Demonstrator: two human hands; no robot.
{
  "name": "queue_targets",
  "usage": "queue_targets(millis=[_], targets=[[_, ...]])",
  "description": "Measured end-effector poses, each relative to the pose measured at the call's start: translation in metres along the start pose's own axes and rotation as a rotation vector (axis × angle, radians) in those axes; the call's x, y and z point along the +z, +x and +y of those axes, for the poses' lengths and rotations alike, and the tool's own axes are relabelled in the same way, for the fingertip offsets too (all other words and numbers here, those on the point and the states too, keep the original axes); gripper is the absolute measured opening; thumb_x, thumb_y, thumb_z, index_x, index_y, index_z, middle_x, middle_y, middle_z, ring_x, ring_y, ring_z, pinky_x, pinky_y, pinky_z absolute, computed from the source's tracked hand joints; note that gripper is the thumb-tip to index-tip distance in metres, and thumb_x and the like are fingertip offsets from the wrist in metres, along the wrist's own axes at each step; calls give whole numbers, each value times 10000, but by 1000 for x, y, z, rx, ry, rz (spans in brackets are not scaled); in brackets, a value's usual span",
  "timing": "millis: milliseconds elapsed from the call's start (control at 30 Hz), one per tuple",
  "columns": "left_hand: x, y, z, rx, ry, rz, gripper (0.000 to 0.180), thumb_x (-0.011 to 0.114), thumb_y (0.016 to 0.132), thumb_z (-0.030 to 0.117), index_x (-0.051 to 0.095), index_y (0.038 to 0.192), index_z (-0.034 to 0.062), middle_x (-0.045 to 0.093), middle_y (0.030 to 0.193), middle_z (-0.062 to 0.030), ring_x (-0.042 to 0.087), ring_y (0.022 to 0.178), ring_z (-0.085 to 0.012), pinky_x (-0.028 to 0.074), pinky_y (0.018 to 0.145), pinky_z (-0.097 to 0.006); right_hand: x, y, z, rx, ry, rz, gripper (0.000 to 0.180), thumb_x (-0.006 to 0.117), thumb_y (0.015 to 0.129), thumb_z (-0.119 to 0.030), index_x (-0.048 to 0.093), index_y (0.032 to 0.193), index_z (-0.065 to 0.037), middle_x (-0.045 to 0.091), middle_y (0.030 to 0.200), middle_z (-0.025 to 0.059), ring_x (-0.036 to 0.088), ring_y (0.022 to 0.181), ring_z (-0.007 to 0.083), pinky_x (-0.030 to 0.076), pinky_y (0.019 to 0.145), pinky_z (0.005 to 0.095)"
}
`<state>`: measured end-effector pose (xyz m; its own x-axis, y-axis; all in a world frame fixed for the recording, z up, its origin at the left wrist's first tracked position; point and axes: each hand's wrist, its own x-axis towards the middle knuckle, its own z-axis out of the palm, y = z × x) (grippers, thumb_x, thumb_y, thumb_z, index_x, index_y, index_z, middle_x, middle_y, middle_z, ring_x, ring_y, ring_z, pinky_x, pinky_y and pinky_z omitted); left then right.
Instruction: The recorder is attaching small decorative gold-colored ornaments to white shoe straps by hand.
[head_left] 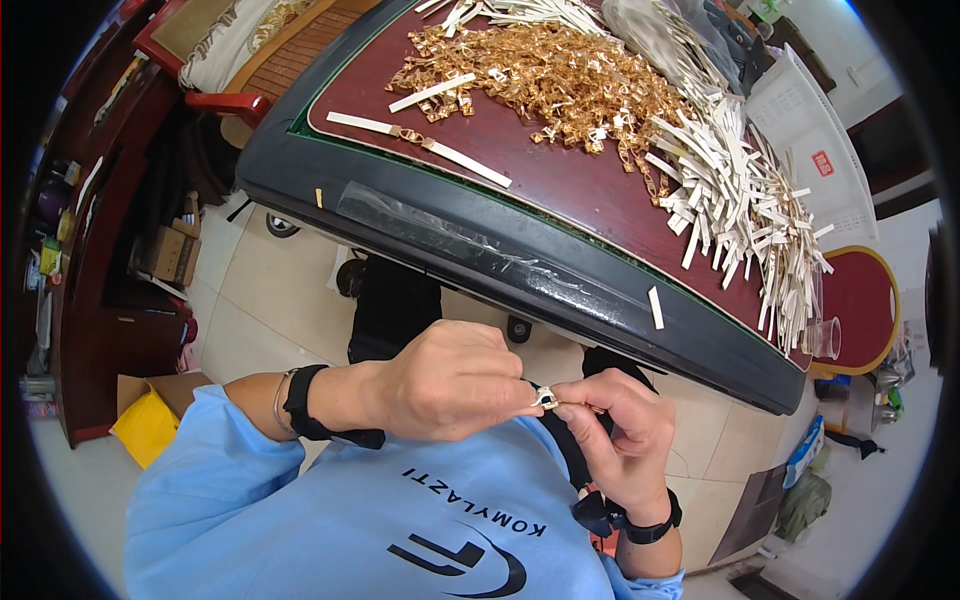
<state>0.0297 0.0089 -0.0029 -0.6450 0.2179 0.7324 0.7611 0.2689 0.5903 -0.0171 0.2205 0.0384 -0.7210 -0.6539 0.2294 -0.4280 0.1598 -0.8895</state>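
Observation:
My left hand (448, 380) and my right hand (618, 435) meet in front of my chest, below the table edge. Between their fingertips they pinch a small metal clasp (546, 399), silver and gold, with a thin gold piece running into my right fingers. Both hands have their fingers closed on it. On the table above lies a big heap of gold metal pieces (545, 75) and a heap of white paper strips (735, 195). A finished-looking strip with a gold piece in its middle (415, 139) lies alone near the table's left side.
The dark red table top (590, 190) has a thick black rim (470, 245) with one white strip (655, 307) on it. A white plastic basket (810, 140) stands at the right, a clear cup (825, 338) beside a red chair (855, 300). Cardboard boxes (170, 255) sit on the floor at left.

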Motion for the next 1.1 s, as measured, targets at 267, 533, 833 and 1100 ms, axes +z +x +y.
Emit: queue_targets(millis=[267, 533, 833, 1100], targets=[[-13, 6, 12, -386, -356, -69, 88, 749, 812, 50, 671, 847, 25, 647, 723, -80, 606, 595, -188, 445, 512, -291, 4, -1, -3, -232, -189, 30, 115, 711, 810, 7, 675, 919, 20, 657, 751, 107, 593, 634, 172, 443, 552, 259], [-6, 11, 18, -381, -200, 63, 145, 740, 818, 2, 687, 952, -7, 681, 779, -99, 620, 581, -150, 453, 501, -258, -3, 1, -6, 166, 186, 84, 137, 727, 821, 10, 704, 954, 37, 677, 782, 92, 599, 655, 127, 455, 578, 237], [-15, 16, 33, -907, -540, -25, 171, 608, 951, 123, 681, 1028, -11, 642, 669, -45, 591, 475, -81, 445, 435, -220, 1, 0, -6, 337, 345, 51, 137, 710, 846, 8, 708, 979, 38, 674, 838, 72, 589, 694, 87, 463, 616, 223], [-16, 18, 35, -1091, -710, 15, 186, 587, 963, 99, 672, 1051, -42, 667, 716, -73, 615, 504, -92, 464, 429, -215, 7, 0, -10, 214, 116, 141, 140, 713, 817, 38, 707, 957, 34, 662, 769, 75, 585, 661, 111, 468, 617, 230]])
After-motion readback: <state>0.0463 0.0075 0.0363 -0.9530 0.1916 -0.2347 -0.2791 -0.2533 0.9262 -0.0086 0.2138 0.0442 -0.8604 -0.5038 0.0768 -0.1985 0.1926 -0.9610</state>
